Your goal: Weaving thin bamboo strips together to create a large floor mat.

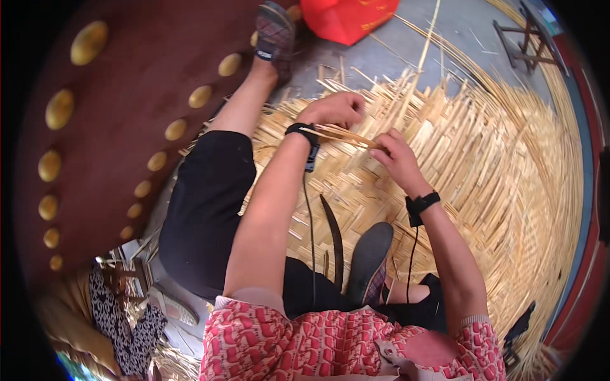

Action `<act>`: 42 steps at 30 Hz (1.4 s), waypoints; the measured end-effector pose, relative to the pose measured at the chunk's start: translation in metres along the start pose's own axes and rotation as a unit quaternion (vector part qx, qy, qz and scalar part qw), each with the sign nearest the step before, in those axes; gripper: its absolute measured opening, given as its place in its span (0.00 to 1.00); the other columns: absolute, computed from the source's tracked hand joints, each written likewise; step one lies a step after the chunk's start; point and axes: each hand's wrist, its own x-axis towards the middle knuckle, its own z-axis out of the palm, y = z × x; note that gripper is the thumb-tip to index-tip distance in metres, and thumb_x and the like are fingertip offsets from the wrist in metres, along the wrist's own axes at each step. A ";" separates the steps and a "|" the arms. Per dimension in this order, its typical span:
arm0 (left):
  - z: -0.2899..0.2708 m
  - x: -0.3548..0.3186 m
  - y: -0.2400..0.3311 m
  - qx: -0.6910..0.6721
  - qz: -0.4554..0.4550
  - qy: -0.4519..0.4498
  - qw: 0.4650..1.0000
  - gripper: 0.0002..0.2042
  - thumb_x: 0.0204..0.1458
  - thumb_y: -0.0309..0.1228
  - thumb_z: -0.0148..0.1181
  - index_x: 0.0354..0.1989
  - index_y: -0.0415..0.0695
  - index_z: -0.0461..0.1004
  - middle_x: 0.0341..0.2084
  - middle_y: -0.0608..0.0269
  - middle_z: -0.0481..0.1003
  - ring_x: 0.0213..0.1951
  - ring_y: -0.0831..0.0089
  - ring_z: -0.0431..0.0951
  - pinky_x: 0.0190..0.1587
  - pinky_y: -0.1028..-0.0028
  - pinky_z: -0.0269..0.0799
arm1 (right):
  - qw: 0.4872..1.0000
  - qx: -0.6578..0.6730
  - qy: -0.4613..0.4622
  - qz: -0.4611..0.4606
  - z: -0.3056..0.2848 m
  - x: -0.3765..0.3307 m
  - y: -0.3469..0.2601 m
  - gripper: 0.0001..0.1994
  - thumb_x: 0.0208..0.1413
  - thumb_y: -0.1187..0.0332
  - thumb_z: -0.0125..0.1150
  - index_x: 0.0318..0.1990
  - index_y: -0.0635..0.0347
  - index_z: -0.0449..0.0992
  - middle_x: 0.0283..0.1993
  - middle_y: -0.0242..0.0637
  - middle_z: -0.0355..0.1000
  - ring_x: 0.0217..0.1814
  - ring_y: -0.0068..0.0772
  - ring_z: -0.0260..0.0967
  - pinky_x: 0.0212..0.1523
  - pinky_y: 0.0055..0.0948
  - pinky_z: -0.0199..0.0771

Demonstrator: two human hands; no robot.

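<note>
My right hand (397, 159) is closed, with its thumb and fingers pinching a few split reed strips (346, 135). The strips stretch across to the left and pass beside my left wrist. My left hand (333, 109) is curled into a fist just beyond them; whatever its fingers hold is hidden. Beneath both hands spreads a large woven reed mat (470, 165), its far edge a fringe of loose strip ends. A slim, dark, curved blade-like piece (333, 238) lies on the mat near my folded leg.
A dark red door with brass studs (89, 41) rises at the left. Beyond the mat stands a red bag-like object (346, 19). A small dark stool (530, 41) is at the far right, near long loose reeds (508, 105). My shoe (372, 260) rests on the mat.
</note>
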 end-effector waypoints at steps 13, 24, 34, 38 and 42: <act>0.015 0.030 0.000 0.073 0.060 0.070 0.993 0.18 0.43 0.26 0.62 0.44 0.39 0.69 0.32 0.64 0.73 0.32 0.79 0.71 0.33 0.77 0.68 | 0.995 0.026 0.098 0.023 -0.002 -0.011 -0.008 0.08 0.51 0.66 0.62 0.32 0.60 0.74 0.27 0.38 0.65 0.30 0.39 0.66 0.32 0.33 0.66; 0.027 0.004 -0.005 -0.293 0.025 0.030 0.955 0.16 0.46 0.20 0.62 0.46 0.41 0.75 0.35 0.66 0.77 0.38 0.76 0.75 0.47 0.75 0.68 | 0.974 0.007 0.150 0.168 0.027 0.018 0.018 0.08 0.49 0.64 0.58 0.30 0.59 0.71 0.22 0.42 0.68 0.26 0.40 0.67 0.30 0.36 0.65; 0.038 -0.001 -0.036 -0.176 0.088 0.337 0.921 0.10 0.48 0.20 0.61 0.39 0.41 0.79 0.32 0.66 0.78 0.30 0.80 0.75 0.34 0.81 0.72 | 0.963 -0.209 0.135 0.107 -0.012 -0.061 0.024 0.17 0.51 0.75 0.54 0.51 0.59 0.71 0.44 0.39 0.69 0.48 0.39 0.66 0.51 0.36 0.68; 0.047 -0.014 -0.041 0.078 -0.028 0.406 0.910 0.07 0.46 0.20 0.62 0.35 0.40 0.80 0.25 0.66 0.77 0.28 0.81 0.73 0.34 0.81 0.70 | 0.921 -0.355 0.158 -0.008 0.014 -0.086 0.033 0.17 0.50 0.73 0.50 0.49 0.63 0.70 0.47 0.39 0.66 0.51 0.39 0.63 0.53 0.35 0.62; 0.063 -0.018 -0.021 -0.092 0.022 0.378 0.921 0.05 0.47 0.19 0.61 0.32 0.39 0.80 0.23 0.66 0.77 0.28 0.80 0.74 0.37 0.78 0.70 | 0.906 -0.399 0.113 0.085 0.034 -0.091 0.036 0.18 0.50 0.75 0.49 0.50 0.70 0.68 0.49 0.47 0.64 0.52 0.43 0.61 0.52 0.34 0.66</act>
